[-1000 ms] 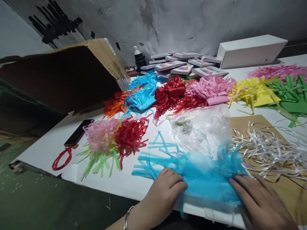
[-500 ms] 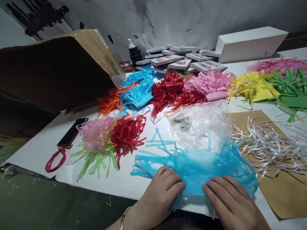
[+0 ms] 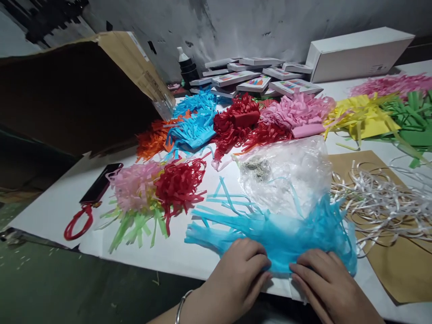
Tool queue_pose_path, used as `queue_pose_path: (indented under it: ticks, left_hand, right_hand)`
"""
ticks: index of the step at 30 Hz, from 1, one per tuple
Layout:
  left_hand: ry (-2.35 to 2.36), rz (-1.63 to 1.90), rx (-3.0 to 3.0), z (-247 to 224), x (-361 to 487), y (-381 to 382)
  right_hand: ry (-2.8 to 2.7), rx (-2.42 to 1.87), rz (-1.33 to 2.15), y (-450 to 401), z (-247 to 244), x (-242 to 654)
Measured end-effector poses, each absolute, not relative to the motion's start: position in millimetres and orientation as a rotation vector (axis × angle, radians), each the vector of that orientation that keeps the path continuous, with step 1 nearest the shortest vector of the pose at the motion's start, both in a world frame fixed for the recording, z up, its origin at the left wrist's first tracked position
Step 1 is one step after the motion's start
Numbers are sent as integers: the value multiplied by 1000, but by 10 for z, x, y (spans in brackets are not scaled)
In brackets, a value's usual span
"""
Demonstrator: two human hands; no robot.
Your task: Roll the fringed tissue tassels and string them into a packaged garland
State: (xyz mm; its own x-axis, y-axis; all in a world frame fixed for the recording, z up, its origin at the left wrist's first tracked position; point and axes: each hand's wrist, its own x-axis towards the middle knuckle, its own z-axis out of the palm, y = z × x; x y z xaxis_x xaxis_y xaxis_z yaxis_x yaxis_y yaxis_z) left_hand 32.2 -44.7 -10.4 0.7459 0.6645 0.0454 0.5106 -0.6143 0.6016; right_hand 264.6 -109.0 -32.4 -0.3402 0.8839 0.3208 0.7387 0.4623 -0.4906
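A blue tissue-paper tassel sheet (image 3: pixel 283 231) lies across the front of the table, its cut strips fanned out to the left and bunched to the right. My left hand (image 3: pixel 241 272) is closed on its near edge, thumb and fingers pinching the paper. On the same edge, a short gap to the right, my right hand (image 3: pixel 326 281) also pinches with bent fingers. Just behind the sheet lies a crumpled clear plastic bag (image 3: pixel 286 175) with a greyish bundle in it. Left of the sheet are red (image 3: pixel 180 186), pink (image 3: pixel 135 184) and light green (image 3: pixel 131 229) fringed tassels.
A tangle of white ribbons (image 3: pixel 381 202) lies on brown paper (image 3: pixel 401 270) at the right. Behind stand flat boxes (image 3: pixel 236 78), a white box (image 3: pixel 357 54) and colourful fringed bundles (image 3: pixel 192 130). At left are an open cardboard box (image 3: pixel 141 72) and a phone (image 3: pixel 100 184) with a red strap.
Both hands have drawn the near edge of the blue sheet together, and their fingers are more curled. The right-hand strips have shifted and bunched up. The view has tilted slightly.
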Motion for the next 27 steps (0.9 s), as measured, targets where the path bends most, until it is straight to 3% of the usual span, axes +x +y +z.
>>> queue_pose_path:
  ticks: [12,20,27]
  left_hand:
    - [914,364,2336,-118,350,-398]
    - [964,398,2376,-181,367,-409]
    - [819,385,2493,-94,341,-410]
  right_hand:
    - [-2208,-1370,385,-1102,-306,2723]
    - [-2203,-1309,-119,-1058,-356,2570]
    - [-2121,-1159,-87,-1003,-371,2472]
